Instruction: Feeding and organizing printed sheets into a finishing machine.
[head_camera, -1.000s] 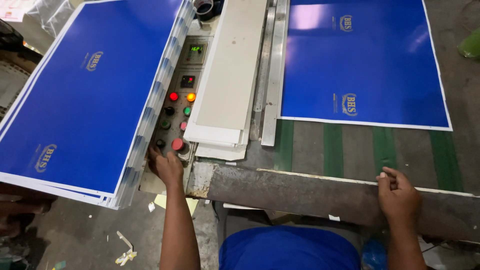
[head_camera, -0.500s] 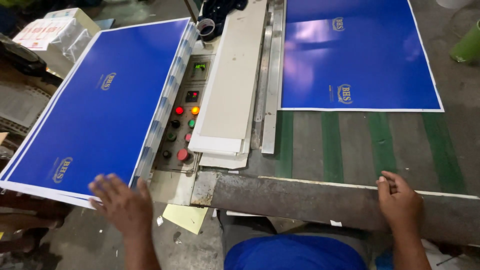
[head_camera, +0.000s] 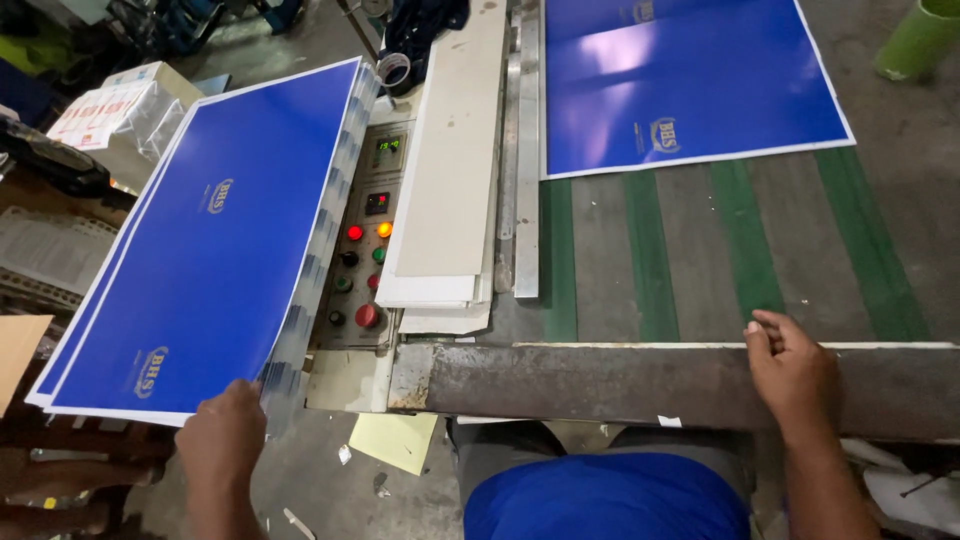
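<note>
At the lower left of the head view, your left hand (head_camera: 225, 432) grips the near corner of the stack of blue printed sheets (head_camera: 215, 235), beside the control panel (head_camera: 362, 262). Your right hand (head_camera: 790, 362) rests loosely curled on the rusty bar (head_camera: 600, 380). Another blue sheet (head_camera: 680, 80) lies on the green-striped bench (head_camera: 700, 250).

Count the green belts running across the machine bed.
3. One green belt runs beside the metal rail, a second just right of it, a third right again. A fourth strip further right looks similar; the blue sheet hides their far ends.
</note>
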